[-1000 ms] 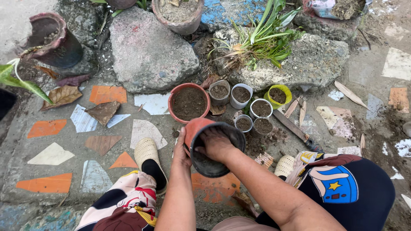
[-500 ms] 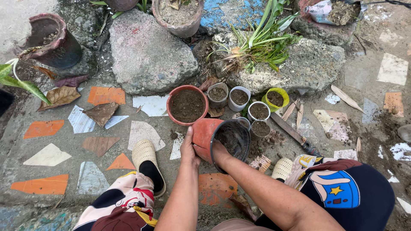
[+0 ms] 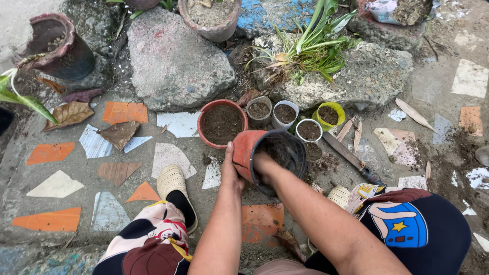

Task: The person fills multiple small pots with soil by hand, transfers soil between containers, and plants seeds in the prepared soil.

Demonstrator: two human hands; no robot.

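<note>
- The setting is outdoors: a concrete ground [image 3: 76, 214] inlaid with broken tile pieces in orange, white and grey, edged by large rough stones [image 3: 170, 61] and a leafy green plant [image 3: 316, 46] growing against them.
- Dry leaves lie on the left; loose soil is scattered on the ground at the right.
- A terracotta-coloured pot [image 3: 222, 122] full of dark soil stands in front of the stones. Beside it stand several small cups [image 3: 284, 114] of soil, one of them yellow [image 3: 329, 114].
- The thing in hand is a reddish plastic pot with a dark inside [image 3: 270, 160]. It is tipped on its side, mouth toward the right, held just above the ground between the person's knees and the filled pot.
- The left hand [image 3: 230, 170] is pressed against the pot's outer wall near its base, fingers spread along the side.
- The right hand [image 3: 262, 163] reaches into the mouth; its fingers are hidden inside, so whether they are closed on soil or flat against the wall cannot be told.
- Judged from its look, the pot is thin plastic: light when empty, slightly flexible at the rim and gritty with soil rather than slippery. It should not be fragile.
- The firmest hold seems to be one hand around the wall near the base, the other steadying the rim.
- A long dark tool [image 3: 351, 159] lies on the ground at the right.
</note>
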